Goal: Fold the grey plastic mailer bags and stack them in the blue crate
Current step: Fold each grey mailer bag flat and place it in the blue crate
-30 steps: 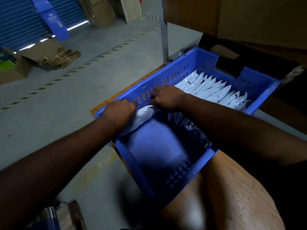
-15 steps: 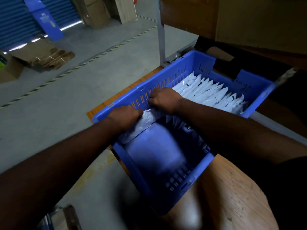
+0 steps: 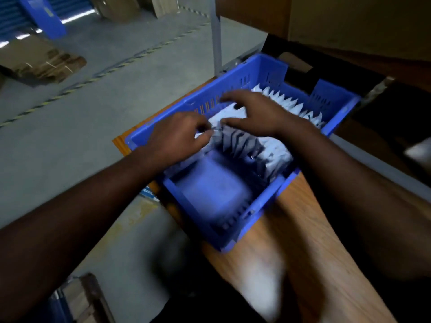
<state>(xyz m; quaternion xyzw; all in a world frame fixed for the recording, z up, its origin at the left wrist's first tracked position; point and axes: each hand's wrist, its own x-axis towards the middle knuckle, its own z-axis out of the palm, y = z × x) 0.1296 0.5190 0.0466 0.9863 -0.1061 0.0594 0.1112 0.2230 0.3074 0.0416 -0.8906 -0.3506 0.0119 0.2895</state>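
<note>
Both my hands work over the blue crate (image 3: 245, 220) on the wooden desk (image 3: 310, 252). My left hand (image 3: 177, 138) sits above the crate's left wall, fingers curled, thumb and fingertips pinching the crumpled edge of a grey bag (image 3: 224, 117) that lies on top of the others. My right hand (image 3: 256, 113) hovers just beyond it with fingers spread and relaxed, the thumb touching the same bag close to my left fingertips; motion blur hides whether the other fingers touch it. Past my right hand, a row of folded bags (image 3: 289, 103) stands on edge, filling the far half of the crate, their pointed tops in a line. More bags (image 3: 251, 145) lean under my right wrist. The crate's near half, below my forearms, shows bare floor. Left of my left arm lies grey concrete floor (image 3: 70, 136) with flattened cardboard (image 3: 39, 64) beyond.
</note>
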